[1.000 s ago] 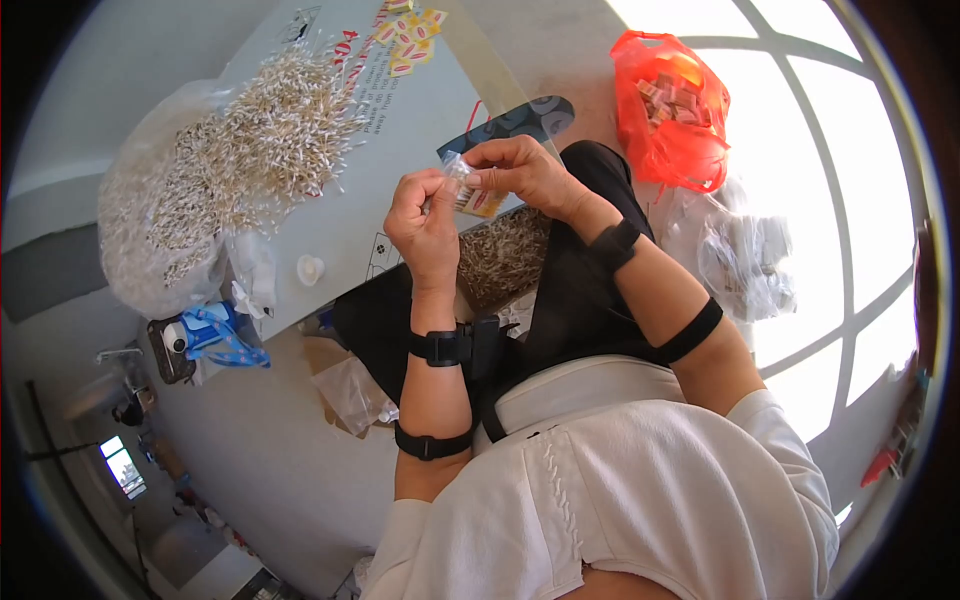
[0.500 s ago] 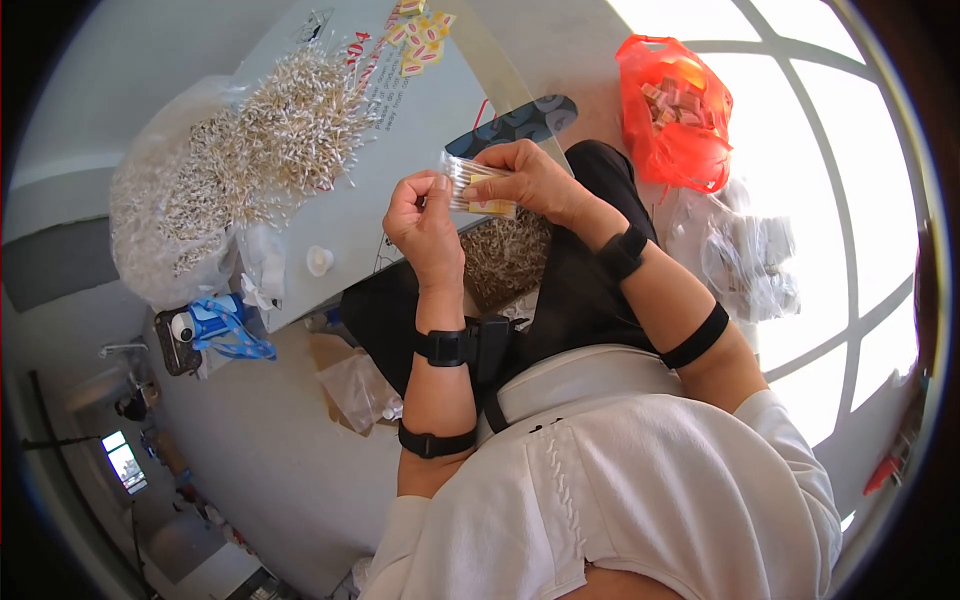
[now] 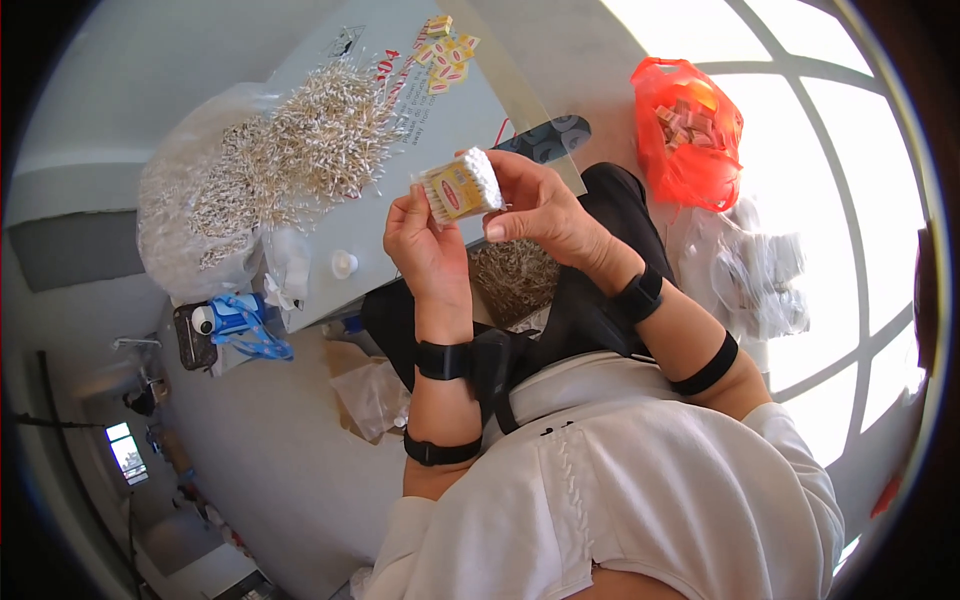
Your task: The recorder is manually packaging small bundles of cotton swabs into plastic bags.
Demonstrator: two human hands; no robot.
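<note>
Above my lap, my left hand (image 3: pixel 428 245) pinches the left end of a small clear pack of cotton swabs (image 3: pixel 458 192) with a yellow label card. White cotton tips face right at its other end. My right hand (image 3: pixel 540 205) curls around that end, its fingers partly hidden behind the pack and its thumb by the lower corner. Beyond my left hand, a large heap of loose cotton swabs (image 3: pixel 330 135) spills from a clear plastic bag (image 3: pixel 165 215) onto the grey tabletop (image 3: pixel 415 150). Several yellow label cards (image 3: pixel 447 68) lie at the far edge.
A small white cap-like piece (image 3: pixel 344 264) sits near the table's front edge. A blue-and-white bottle with strap (image 3: pixel 235 318) stands at left. Between my knees is a box of swabs (image 3: pixel 513 280). A red bag (image 3: pixel 690 135) of packs and clear bags (image 3: pixel 745 275) lie right.
The pack has turned so its label and cotton ends now face up toward me. My right thumb has come off the pack's front. The view has shifted slightly.
</note>
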